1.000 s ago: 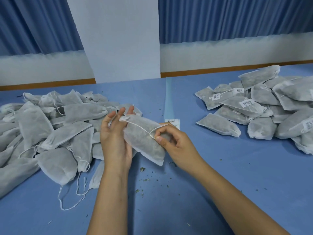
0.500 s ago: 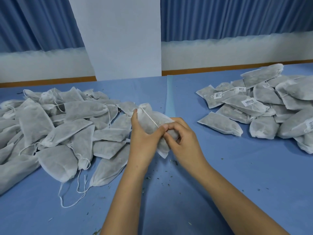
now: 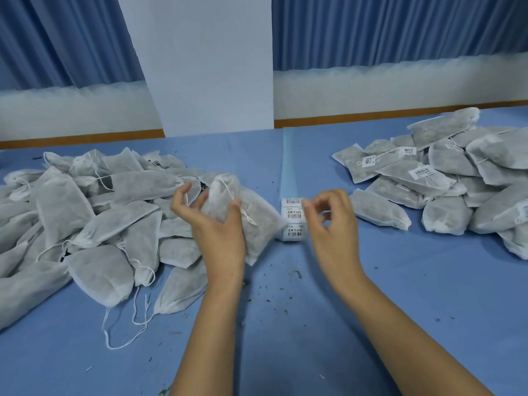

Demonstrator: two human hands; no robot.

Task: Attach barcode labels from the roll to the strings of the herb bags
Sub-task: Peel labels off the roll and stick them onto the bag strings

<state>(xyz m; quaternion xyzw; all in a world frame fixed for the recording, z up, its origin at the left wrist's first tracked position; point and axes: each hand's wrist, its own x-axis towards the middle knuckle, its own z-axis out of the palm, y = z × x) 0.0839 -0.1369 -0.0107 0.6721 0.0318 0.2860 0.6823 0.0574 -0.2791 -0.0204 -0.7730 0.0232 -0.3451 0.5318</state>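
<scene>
My left hand (image 3: 213,224) grips one white herb bag (image 3: 251,221) just above the blue table, thumb over its white string (image 3: 245,215). A strip of barcode labels (image 3: 293,220) on pale backing lies flat in the middle, right of that bag. My right hand (image 3: 331,221) hovers at the strip's right edge, blurred, fingers curled with thumb and forefinger close by the top label; whether it pinches a label I cannot tell.
A big heap of unlabelled herb bags (image 3: 85,218) with loose strings covers the left of the table (image 3: 400,295). A pile of labelled bags (image 3: 445,184) sits at the right. Herb crumbs (image 3: 285,287) scatter near my wrists. A white pillar (image 3: 200,61) stands behind.
My right hand has let go of the bag's string and moved right to the label strip. The left hand now holds the bag alone, lowered slightly leftward.
</scene>
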